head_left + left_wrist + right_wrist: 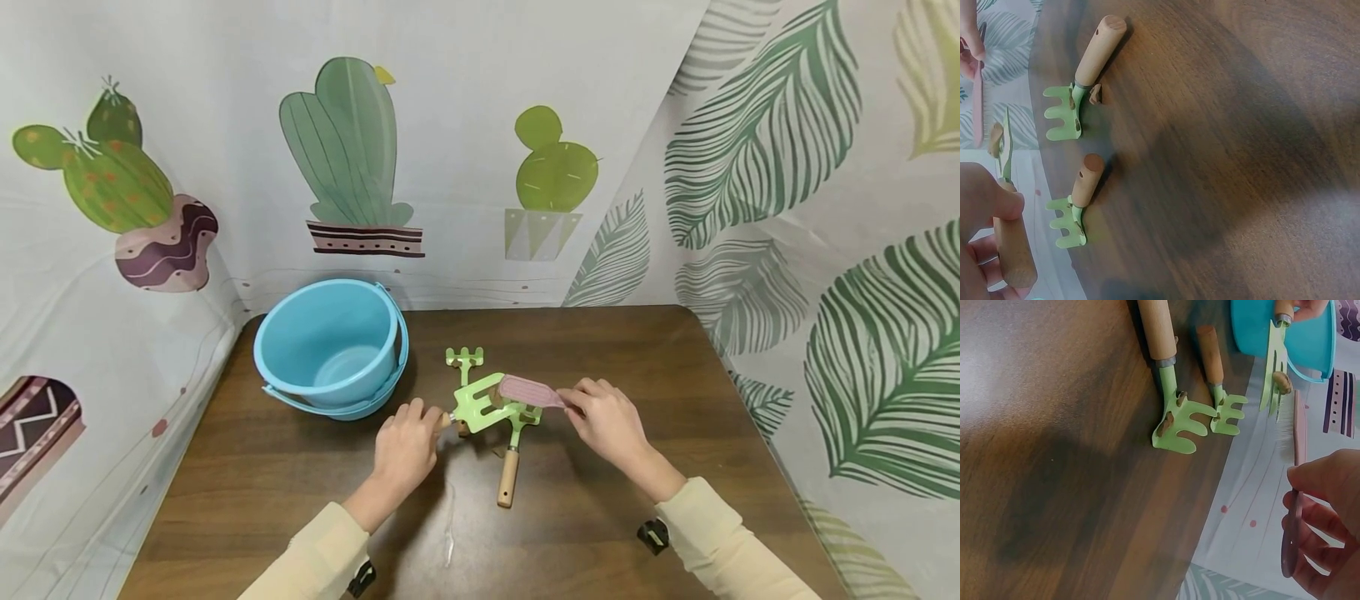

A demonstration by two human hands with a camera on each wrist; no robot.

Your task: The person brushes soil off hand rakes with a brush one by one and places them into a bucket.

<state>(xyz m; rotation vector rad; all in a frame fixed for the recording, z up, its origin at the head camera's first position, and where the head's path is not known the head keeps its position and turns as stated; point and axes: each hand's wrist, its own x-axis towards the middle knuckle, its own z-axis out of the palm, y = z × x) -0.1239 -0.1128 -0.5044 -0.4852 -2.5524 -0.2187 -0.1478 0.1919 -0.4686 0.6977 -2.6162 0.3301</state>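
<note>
Green hand fork and pink brush, both held up over the middle of the table. Blue bucket stands at the table's far left corner, handle down around its side. Left hand: thumb and fingers wrapped round the fork's wooden handle, prongs toward the table's right edge. Brown lump on the prongs. Beneath, smaller-looking green rake, teeth toward the far edge. Just right of it and nearer the front edge, second rake, wooden handle toward the front edge; brown bits on both heads. Brush bristles face the fork, close by; contact cannot be told. Right hand: thumb and fingers pinching the brush's handle.
</note>
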